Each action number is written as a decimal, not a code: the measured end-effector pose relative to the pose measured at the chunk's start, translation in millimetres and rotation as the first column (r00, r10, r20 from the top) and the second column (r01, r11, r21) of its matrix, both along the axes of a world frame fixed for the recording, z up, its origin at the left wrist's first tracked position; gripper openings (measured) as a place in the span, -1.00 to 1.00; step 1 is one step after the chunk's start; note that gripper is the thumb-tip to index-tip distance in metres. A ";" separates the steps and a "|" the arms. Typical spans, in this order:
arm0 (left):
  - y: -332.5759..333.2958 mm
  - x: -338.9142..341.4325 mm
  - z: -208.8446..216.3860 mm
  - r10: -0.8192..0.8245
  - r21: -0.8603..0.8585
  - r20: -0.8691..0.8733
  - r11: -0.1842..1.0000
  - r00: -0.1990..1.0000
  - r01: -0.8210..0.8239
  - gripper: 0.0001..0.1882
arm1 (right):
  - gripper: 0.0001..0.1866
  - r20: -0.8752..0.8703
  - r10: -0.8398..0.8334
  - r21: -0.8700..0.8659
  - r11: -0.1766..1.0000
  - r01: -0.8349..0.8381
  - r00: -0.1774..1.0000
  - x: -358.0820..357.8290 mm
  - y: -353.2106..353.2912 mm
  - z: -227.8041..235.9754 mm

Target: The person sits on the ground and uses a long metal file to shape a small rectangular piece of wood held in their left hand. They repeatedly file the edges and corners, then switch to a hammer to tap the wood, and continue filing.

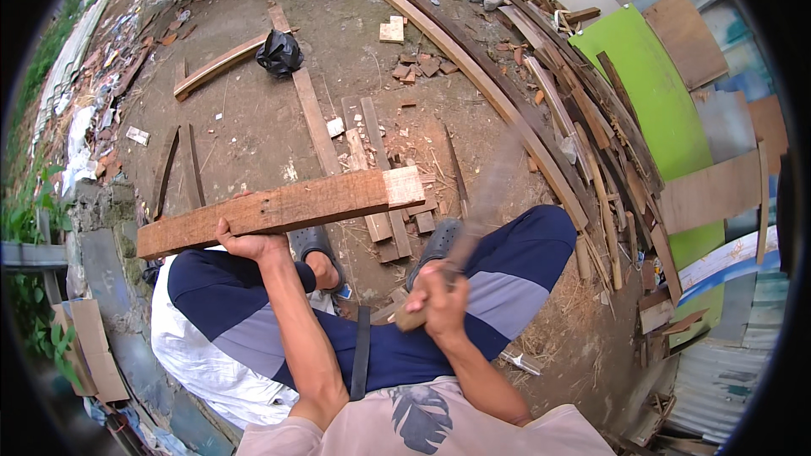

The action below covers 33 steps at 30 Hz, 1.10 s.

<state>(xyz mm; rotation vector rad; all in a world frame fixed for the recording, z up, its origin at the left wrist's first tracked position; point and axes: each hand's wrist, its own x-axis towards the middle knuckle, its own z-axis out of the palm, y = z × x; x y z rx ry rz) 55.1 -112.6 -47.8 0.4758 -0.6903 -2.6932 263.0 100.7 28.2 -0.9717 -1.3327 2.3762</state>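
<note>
My left hand (253,241) is closed round a thick brown wooden beam (287,207), gripping it from below with the thumb on its near side. The beam lies crosswise above my left knee and tilts up toward the right. Its right end (404,187) is pale, freshly cut wood. In my right hand (439,300) is the wooden handle (410,318) of a machete, its long blade (490,211) pointing up and away to the right, apart from the beam. Motion smears the blade, so its edge cannot be made out.
Wood offcuts and chips (422,194) lie past my clogs. A black plastic bag (280,53) rests on a plank (314,122). Long timbers (498,101) and a scrap-wood pile run along the right, beside a green panel (634,84). At the left stands a low block wall (106,228).
</note>
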 end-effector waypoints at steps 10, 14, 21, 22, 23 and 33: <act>3.5 -2.3 3.4 0.032 0.000 0.052 0.999 0.998 -0.032 -0.43 | -0.84 0.055 0.130 -0.028 0.991 -0.129 0.990 -2.3 -2.5 6.9; 7.9 1.5 3.5 0.081 -0.021 0.092 0.997 0.992 -0.080 -0.43 | -0.82 0.185 0.237 -0.086 0.971 -0.224 0.954 -2.4 -3.3 15.0; 5.0 -2.1 -0.2 0.050 -0.071 0.042 0.996 0.998 -0.047 -0.43 | -0.86 0.238 0.386 -0.235 0.913 -0.333 0.891 -6.6 -3.5 4.5; 5.4 -2.9 -0.5 0.065 -0.089 0.047 0.994 0.997 -0.060 -0.43 | -0.86 0.189 0.295 -0.201 0.945 -0.257 0.937 -3.2 -0.8 5.5; 4.2 -2.5 -0.9 0.071 -0.086 0.049 0.994 0.996 -0.066 -0.43 | -0.86 0.140 0.207 -0.181 0.967 -0.181 0.968 1.9 3.7 5.5; 4.0 0.9 -4.5 0.103 -0.060 0.068 0.993 0.992 -0.099 -0.41 | -0.88 0.038 0.102 -0.139 0.986 -0.096 0.994 6.3 3.3 -1.1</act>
